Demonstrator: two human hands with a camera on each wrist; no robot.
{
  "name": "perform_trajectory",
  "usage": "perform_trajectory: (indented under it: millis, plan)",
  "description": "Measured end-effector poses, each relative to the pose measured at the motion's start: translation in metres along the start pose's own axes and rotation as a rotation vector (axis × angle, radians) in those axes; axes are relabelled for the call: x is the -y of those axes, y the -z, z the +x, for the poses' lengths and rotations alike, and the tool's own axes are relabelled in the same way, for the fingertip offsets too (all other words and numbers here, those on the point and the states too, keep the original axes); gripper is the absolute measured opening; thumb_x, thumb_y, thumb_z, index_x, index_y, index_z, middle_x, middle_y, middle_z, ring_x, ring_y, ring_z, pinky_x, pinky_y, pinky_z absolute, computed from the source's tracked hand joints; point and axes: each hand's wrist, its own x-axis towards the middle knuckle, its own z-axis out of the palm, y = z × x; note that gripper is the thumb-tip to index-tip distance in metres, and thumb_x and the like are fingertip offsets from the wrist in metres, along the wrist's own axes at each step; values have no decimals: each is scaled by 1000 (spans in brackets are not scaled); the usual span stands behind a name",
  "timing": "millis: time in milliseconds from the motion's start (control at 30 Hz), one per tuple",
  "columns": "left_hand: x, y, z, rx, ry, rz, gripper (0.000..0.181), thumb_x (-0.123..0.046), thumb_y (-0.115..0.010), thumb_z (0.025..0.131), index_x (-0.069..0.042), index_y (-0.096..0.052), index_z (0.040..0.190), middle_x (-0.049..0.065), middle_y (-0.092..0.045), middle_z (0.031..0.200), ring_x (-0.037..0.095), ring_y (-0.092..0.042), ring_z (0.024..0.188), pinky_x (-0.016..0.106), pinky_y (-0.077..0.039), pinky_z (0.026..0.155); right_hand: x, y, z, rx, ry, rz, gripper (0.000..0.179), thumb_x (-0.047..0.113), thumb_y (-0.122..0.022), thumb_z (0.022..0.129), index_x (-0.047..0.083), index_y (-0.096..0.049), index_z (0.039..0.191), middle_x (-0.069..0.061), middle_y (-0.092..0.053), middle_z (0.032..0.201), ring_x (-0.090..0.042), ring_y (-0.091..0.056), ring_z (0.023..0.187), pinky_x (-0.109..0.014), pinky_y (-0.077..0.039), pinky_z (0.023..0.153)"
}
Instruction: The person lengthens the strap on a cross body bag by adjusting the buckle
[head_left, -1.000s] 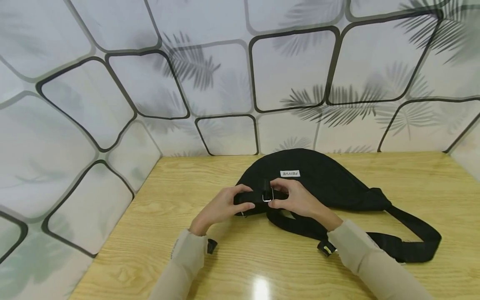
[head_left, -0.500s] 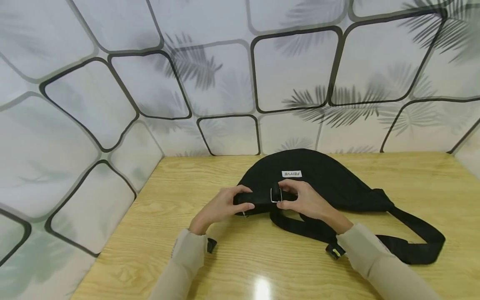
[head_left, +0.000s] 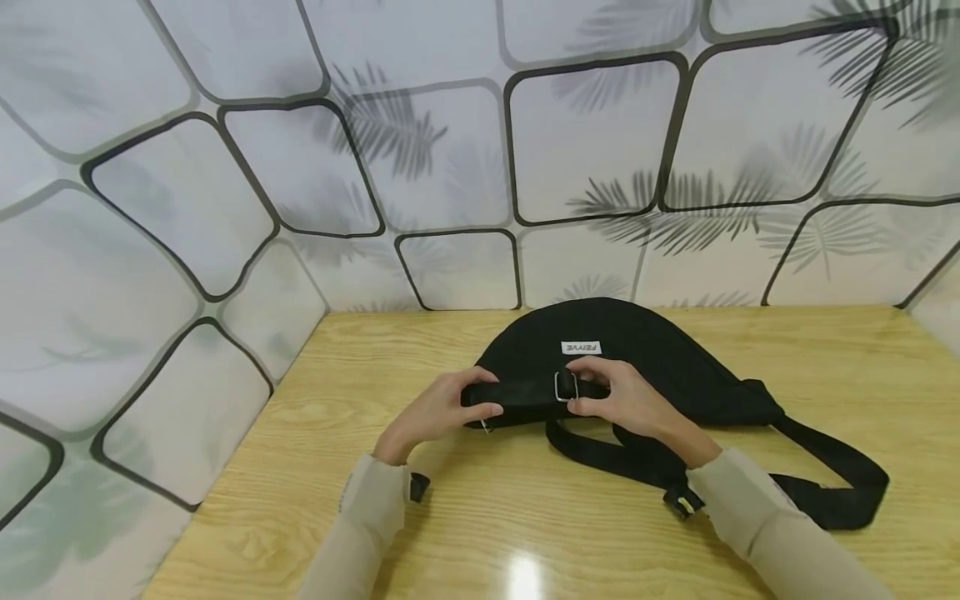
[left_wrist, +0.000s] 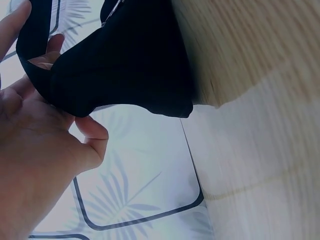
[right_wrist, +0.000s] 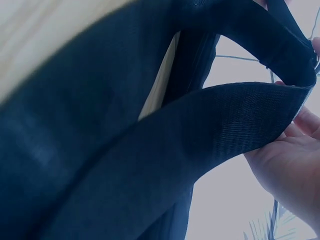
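A black waist bag (head_left: 622,333) with a small white label (head_left: 581,347) lies at the back of the table in the head view. In front of it, my left hand (head_left: 438,408) holds the left end of a black webbing strap (head_left: 525,400) between thumb and fingers. My right hand (head_left: 630,404) pinches the same strap just right of a silver-rimmed slider buckle (head_left: 557,387). The strap runs level between both hands. In the left wrist view, the strap passes across the fingers of my left hand (left_wrist: 45,130). A strap loop (right_wrist: 240,115) hides part of the right hand's fingers in the right wrist view.
One black plastic clip (head_left: 682,502) sits beside the right sleeve; another clip (head_left: 418,487) pokes out by the left sleeve. More strap (head_left: 847,500) loops out to the right on the wooden table (head_left: 465,533). Patterned walls (head_left: 450,167) rise behind and at left.
My right hand has moved to the right along the strap, and the slider buckle has gone with it, farther from the left hand. The clip by the right sleeve has shifted right. The left hand has hardly moved.
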Motion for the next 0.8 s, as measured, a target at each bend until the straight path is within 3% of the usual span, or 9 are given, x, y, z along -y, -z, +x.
perform_trajectory:
  millis: [200,600,800]
  plan:
    - [2,3,-3,-11,15,7,43,-21,-71,98,0,-60,133,17,-61,133,23,-59,103,39,-48,94,-3,5,-5,12,7,47,43,12,-75,92,-5,-62,129,-7,-67,104,-21,-60,89,-39,-47,79]
    - [-2,5,-3,-39,9,33,42,-20,-73,97,-1,-61,132,16,-61,133,33,-58,121,48,-48,99,2,4,1,2,17,77,42,10,-74,93,-6,-60,129,-9,-68,106,-21,-64,93,-41,-47,82]
    - [-6,1,3,-17,-66,79,40,-16,-75,94,3,-63,127,9,-61,98,22,-57,84,34,-49,75,5,-2,6,3,50,100,39,8,-74,91,-6,-62,126,-10,-69,106,-20,-64,91,-36,-47,81]
